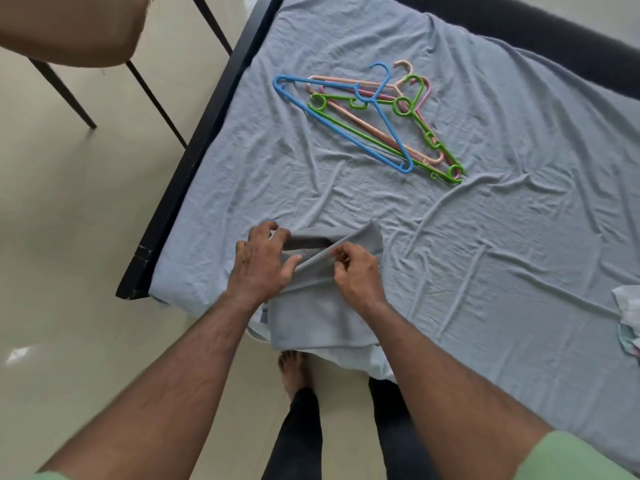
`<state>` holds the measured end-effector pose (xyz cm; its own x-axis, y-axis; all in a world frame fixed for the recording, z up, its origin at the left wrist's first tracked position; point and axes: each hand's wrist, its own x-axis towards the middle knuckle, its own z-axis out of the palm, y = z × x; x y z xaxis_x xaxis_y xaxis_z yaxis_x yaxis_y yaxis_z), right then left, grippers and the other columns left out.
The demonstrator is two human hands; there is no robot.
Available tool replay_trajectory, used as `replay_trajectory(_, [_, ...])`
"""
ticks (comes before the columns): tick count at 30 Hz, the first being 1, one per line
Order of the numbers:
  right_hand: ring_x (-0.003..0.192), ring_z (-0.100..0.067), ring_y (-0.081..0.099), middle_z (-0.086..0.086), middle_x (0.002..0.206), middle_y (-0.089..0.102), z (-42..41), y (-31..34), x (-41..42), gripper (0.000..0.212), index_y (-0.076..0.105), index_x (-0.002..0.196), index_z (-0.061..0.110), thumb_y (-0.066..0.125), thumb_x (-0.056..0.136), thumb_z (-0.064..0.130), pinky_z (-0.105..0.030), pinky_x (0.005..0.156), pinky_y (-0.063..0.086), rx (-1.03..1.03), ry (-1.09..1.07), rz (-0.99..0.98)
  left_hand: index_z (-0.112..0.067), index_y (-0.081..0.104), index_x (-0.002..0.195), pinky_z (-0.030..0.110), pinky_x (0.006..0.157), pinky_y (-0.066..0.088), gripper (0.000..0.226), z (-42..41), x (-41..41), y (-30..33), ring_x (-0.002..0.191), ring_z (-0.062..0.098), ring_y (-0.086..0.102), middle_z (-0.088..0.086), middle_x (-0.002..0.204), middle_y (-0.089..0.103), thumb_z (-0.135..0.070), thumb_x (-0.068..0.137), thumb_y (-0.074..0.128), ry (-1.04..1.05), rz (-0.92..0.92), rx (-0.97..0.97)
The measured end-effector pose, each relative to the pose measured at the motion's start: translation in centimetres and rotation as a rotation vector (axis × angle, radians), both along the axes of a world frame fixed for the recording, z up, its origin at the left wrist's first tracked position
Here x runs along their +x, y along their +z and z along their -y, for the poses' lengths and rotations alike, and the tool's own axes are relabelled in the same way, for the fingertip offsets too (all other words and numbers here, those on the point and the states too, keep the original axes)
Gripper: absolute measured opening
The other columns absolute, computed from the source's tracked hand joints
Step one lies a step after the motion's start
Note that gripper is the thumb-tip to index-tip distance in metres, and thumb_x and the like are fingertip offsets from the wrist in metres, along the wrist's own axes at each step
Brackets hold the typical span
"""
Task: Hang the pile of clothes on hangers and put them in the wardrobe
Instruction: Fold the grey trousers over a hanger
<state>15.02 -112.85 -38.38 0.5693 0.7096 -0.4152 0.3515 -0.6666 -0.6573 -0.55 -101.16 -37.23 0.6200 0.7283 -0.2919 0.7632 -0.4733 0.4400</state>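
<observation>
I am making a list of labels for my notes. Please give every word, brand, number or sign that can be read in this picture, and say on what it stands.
None: no readable text shows anywhere.
Grey garment: no label or print in view.
Plastic hangers: no visible marking.
Bedsheet: plain.

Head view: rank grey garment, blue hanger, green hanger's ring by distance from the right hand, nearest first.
From the right hand:
1. Grey garment, pinched in its fingers, at the bed's near edge.
2. Blue hanger, farther up the bed, left of the pile.
3. Green hanger's ring, beyond it, mid-pile.
</observation>
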Motion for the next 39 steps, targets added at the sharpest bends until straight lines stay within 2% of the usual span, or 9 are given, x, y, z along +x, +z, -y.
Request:
replay_trajectory(5, [0.089,-0.009,0.062,0.002,0.100,0.069,-2.3,0.2,2.6,0.021,0.072,0.100,0.013,0.059,0.089,0.002,-0.015,0.083,0.048,0.033,-0.016,-0.063,-0.015,0.059,0.124,0.045,0.096,0.041,0.040,-1.7,3.7,0.8,0.118,0.025,0.051,0.003,0.124,0.056,-0.035,0.091,0.067,-0.032,0.022,0.009])
replay_trajectory(9, [0.085,-0.013,0.064,0.002,0.097,0.070,-4.0,-0.3,5.3,0.021,0.072,0.096,0.019,0.059,0.088,0.006,-0.027,0.082,0.054,0.043,-0.019,-0.030,-0.014,0.058,0.126,0.044,0.099,0.041,0.037,-2.7,7.3,0.9,0.116,0.026,0.053,0.004,0.122,0.059,-0.031,0.094,0.064,-0.034,0.034,-0.050])
replay_trajectory(16, [0.088,-0.011,0.063,0.007,0.100,0.068,-5.1,0.2,11.3,0.020,0.072,0.098,0.019,0.058,0.091,0.005,-0.026,0.081,0.052,0.021,-0.008,-0.008,-0.016,0.059,0.121,0.045,0.092,0.049,0.031,-4.0,12.7,0.9,0.102,0.024,0.062,0.003,0.113,0.064,-0.030,0.094,0.065,-0.003,0.022,-0.126])
replay_trajectory(22, [0.093,-0.018,0.066,0.001,0.103,0.071,-7.9,-0.8,17.9,0.019,0.072,0.099,0.020,0.058,0.091,0.009,-0.031,0.085,0.054,-0.008,-0.011,0.065,-0.022,0.057,0.115,0.041,0.082,0.054,0.025,-6.6,18.0,0.6,0.089,0.021,0.062,-0.001,0.104,0.062,-0.034,0.094,0.066,0.031,0.015,-0.217])
replay_trajectory(26, [0.108,-0.030,0.064,-0.012,0.113,0.070,-10.6,-2.0,22.9,0.023,0.072,0.106,0.016,0.055,0.093,0.010,-0.038,0.093,0.052,-0.033,0.011,0.173,-0.021,0.059,0.115,0.038,0.082,0.053,0.024,-7.5,20.5,0.0,0.087,0.020,0.062,-0.002,0.100,0.061,-0.032,0.095,0.065,0.056,0.034,-0.254])
replay_trajectory(32, [0.123,-0.034,0.056,-0.016,0.133,0.060,-14.5,-3.6,26.8,0.038,0.057,0.133,0.014,0.055,0.096,0.009,-0.038,0.096,0.047,-0.194,0.066,0.224,-0.022,0.059,0.113,0.037,0.080,0.053,0.022,-8.2,21.1,-1.0,0.084,0.018,0.061,-0.002,0.097,0.061,-0.032,0.095,0.066,0.054,0.037,-0.270])
replay_trajectory(35, [0.125,-0.036,0.054,-0.017,0.136,0.054,-15.1,-4.6,26.7,0.041,0.052,0.135,0.013,0.055,0.094,0.008,-0.041,0.098,0.047,-0.279,0.137,0.257,-0.022,0.059,0.112,0.033,0.077,0.049,0.020,-8.2,20.5,-1.5,0.082,0.015,0.059,-0.003,0.096,0.059,-0.032,0.095,0.065,0.093,0.044,-0.278])
replay_trajectory(39, [0.120,-0.037,0.056,-0.016,0.131,0.051,-15.3,-5.7,26.2,0.037,0.058,0.130,0.012,0.053,0.094,0.004,-0.043,0.096,0.048,-0.314,0.176,0.339,-0.021,0.059,0.113,0.031,0.077,0.048,0.022,-8.0,19.1,-1.9,0.081,0.013,0.059,-0.002,0.099,0.060,-0.032,0.096,0.065,0.103,0.020,-0.279])
